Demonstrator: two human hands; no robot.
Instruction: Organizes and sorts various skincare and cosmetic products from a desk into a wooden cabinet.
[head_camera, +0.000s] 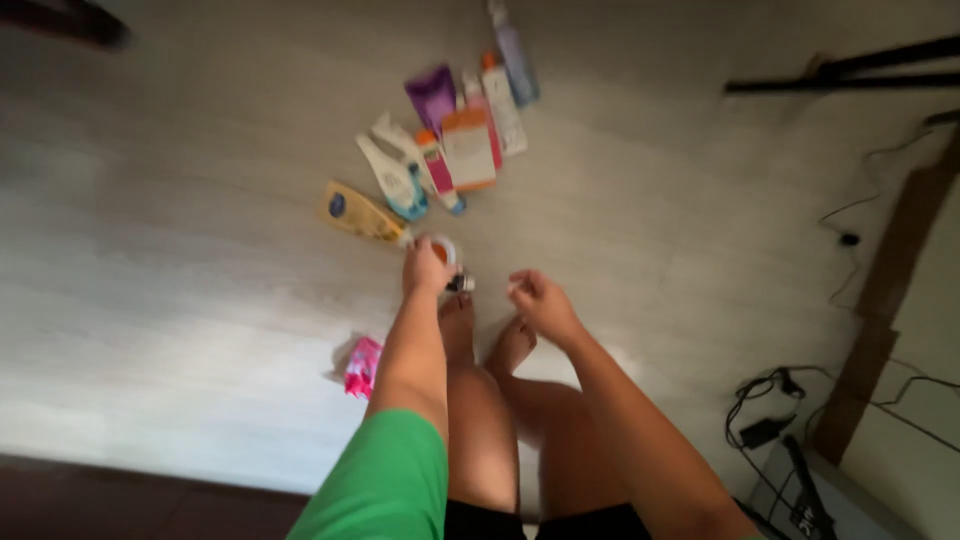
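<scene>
Head view looks down on a pale wood-grain floor (200, 220) with a dark strip along its near edge. Left hand (425, 268) is closed around a small round white jar with an orange top (443, 250), low over the floor just past the bare feet (487, 335). Right hand (540, 300) hangs beside it, fingers loosely curled, holding nothing clearly visible. Beyond lies a cluster of tubes and bottles (455, 140); a pink packet (362, 367) sits left. Black cables (770, 410) crowd the right; the left floor lies open.
</scene>
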